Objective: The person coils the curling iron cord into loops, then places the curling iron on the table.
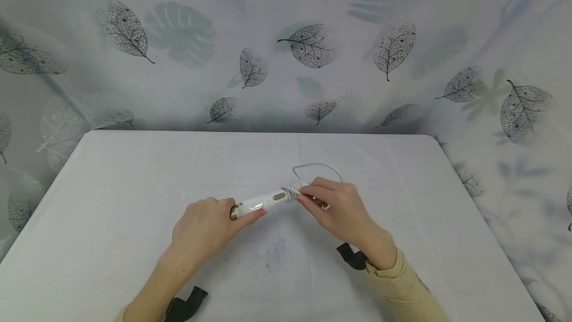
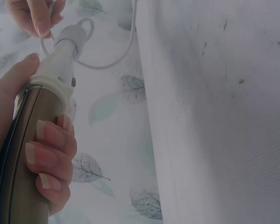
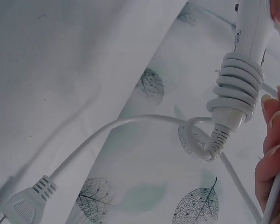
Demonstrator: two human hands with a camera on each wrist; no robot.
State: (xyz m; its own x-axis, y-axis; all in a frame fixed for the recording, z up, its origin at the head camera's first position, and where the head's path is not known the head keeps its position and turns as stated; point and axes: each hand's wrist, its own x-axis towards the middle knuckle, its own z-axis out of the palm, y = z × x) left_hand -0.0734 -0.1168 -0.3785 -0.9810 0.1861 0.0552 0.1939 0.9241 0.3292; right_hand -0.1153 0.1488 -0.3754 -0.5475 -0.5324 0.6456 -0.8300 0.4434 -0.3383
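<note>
A white hair iron with a bronze barrel is held in the air above the table. My left hand grips it round the barrel, fingers curled beneath and thumb along the white handle. Several turns of its white power cord are wound round the handle's tail end. My right hand pinches a length of that cord beside the coils. In the right wrist view the two-pin plug hangs at the cord's free end, and a short bend leaves the tail.
A white-covered table lies under both hands, with small dark specks near its middle. Leaf-patterned cloth hangs behind and at the sides. Dark straps show at both wrists.
</note>
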